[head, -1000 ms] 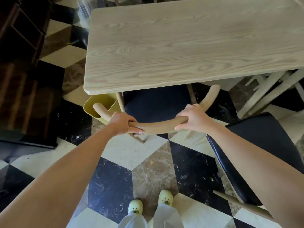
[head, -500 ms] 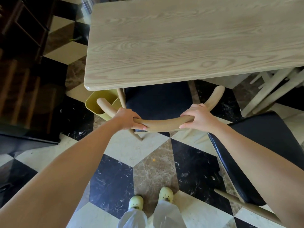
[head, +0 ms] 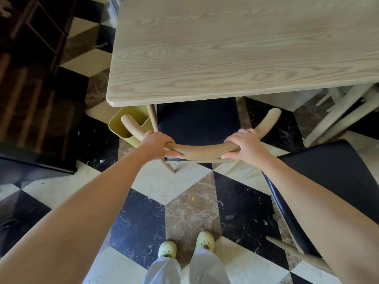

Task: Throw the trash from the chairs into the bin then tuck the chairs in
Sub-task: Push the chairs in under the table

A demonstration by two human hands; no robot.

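Left hand and right hand both wrapped tight around backrest, spaced apart, apparently to push chair squarely under table.

Chair half under table, yellow bin beside it.
Dark seat, curved wooden backrest; second chair out at right.

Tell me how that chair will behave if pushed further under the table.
The chair likely slides rigidly: its curved wooden backrest looks stiff. Polished marble floor suggests easy sliding. Splayed, thin legs might catch, and the yellow bin sits close.
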